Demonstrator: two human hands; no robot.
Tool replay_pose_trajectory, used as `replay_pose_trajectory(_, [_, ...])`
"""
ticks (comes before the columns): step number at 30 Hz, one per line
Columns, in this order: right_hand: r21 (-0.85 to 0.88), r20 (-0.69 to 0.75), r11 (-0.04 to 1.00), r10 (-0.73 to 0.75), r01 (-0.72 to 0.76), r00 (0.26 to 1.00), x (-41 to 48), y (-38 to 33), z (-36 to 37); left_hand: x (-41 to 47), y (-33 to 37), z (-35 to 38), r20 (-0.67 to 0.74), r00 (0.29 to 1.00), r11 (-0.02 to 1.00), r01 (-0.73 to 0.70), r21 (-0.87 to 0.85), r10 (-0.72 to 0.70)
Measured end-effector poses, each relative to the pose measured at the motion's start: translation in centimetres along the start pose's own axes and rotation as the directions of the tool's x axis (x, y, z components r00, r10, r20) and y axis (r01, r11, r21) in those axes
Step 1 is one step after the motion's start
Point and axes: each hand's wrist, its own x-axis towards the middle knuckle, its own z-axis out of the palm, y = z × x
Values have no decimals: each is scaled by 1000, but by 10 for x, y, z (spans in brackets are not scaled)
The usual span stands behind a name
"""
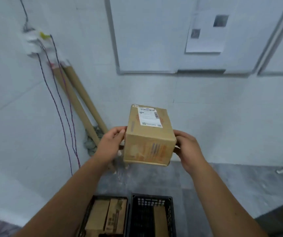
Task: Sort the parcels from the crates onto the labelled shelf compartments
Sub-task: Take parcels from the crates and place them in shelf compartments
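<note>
A brown cardboard parcel [150, 135] with a white shipping label on its top face is held up in front of me, above the floor. My left hand [110, 146] grips its left side and my right hand [187, 147] grips its right side, fingers curled round the edges. Below, at the bottom edge of the view, stand two black plastic crates: the left crate [89, 207] holds a few cardboard parcels [108, 216], the right crate [171, 212] shows one parcel [160, 221] inside. No shelf compartments are in view.
A white wall fills the background, with a framed white board [154, 40] carrying a paper sheet [205, 35]. Two cardboard tubes [79, 103] lean in the corner at left beside hanging wires [58, 106]. The floor [222, 189] is grey concrete.
</note>
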Motion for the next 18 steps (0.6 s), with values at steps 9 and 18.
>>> replay_pose_trajectory(9, [75,50,985,-160,156,986,-8,-94,24,-10,98,-25,-35,994,990,-109,-84,106])
replay_pose_trajectory(18, [164,96,945,-300,282,949,-13,-125,20,-15,127,-44,137,946,952,-278,-130,295])
